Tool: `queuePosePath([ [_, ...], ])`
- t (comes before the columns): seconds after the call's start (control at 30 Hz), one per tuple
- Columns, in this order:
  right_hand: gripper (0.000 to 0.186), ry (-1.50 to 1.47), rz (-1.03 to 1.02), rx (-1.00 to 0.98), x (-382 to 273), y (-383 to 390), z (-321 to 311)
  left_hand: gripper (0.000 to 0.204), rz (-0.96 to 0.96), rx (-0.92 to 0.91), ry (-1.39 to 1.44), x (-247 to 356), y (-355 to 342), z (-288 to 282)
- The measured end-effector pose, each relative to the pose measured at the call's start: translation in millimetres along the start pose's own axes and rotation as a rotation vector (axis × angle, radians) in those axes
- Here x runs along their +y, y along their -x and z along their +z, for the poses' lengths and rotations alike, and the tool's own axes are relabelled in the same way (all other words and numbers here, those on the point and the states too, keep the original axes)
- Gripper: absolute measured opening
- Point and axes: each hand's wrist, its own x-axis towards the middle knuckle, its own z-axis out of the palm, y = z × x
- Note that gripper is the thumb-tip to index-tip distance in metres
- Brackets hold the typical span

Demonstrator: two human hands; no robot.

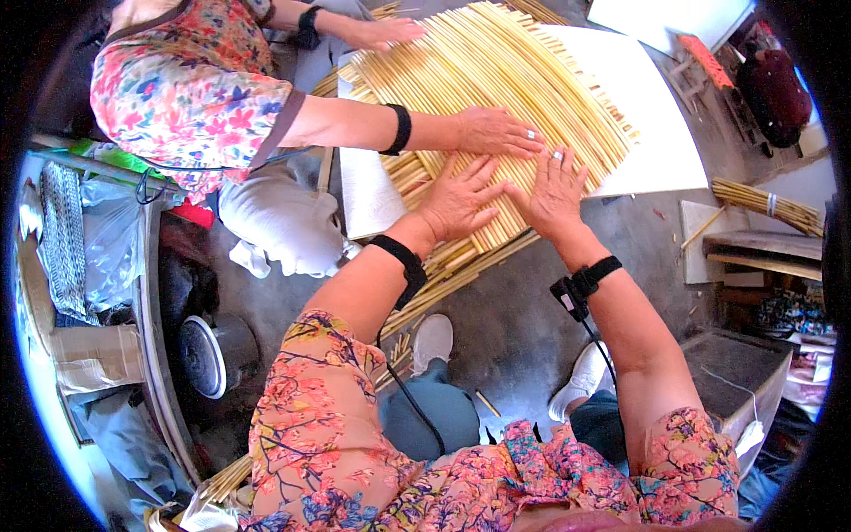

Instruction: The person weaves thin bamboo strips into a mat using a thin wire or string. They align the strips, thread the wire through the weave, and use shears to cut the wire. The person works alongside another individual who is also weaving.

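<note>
Shoes: two white shoes (432,340) are seen on the grey floor (523,310), below the arms and close to the body.
Pot: a dark metal pot (215,354) is seen low on the left, tipped on its side; what is in it cannot be told.
Bags: a white cloth sack (285,222) and a clear plastic bag (111,239) are piled on the left, near the pot.
Left hand: the left hand (461,197) is laid flat and open on the sticks, fingers spread; nothing is gripped.
Right hand: the right hand (556,191) is also laid flat and open, just beside the left one; a ring is worn on it.
Wrist bands: a black band is worn on each wrist, and a black wire is seen hanging from each.
Stick mat: a wide mat of thin yellow sticks (496,80) is spread side by side in front, over a white board (647,115); it is pressed by both hands at its near edge.
Other person: the same mat is touched by another person's hand (496,131) just past the left hand, and by their other hand (390,33) farther off.
Far bundle: a tied bundle of sticks (767,206) is left well apart on the right.
</note>
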Motion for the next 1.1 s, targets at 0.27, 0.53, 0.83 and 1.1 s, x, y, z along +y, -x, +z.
queuePosePath([
  [0.27,0.105,0.118,-0.057,0.024,-6.8,9.4,1.2,0.044,-0.022,0.031,-0.007,4.0,1.6,2.8],
  [0.53,0.105,0.155,-0.062,0.094,-1.2,6.3,16.8,0.042,-0.049,0.056,-0.070,4.0,-1.7,10.3],
  [0.83,0.105,0.086,-0.103,0.051,-7.0,11.5,9.2,0.044,-0.017,0.060,-0.140,2.1,-1.2,10.1],
  [1.1,0.099,0.031,-0.203,0.126,-26.9,42.7,16.5,0.047,0.012,0.046,-0.176,0.1,-0.4,12.8],
])
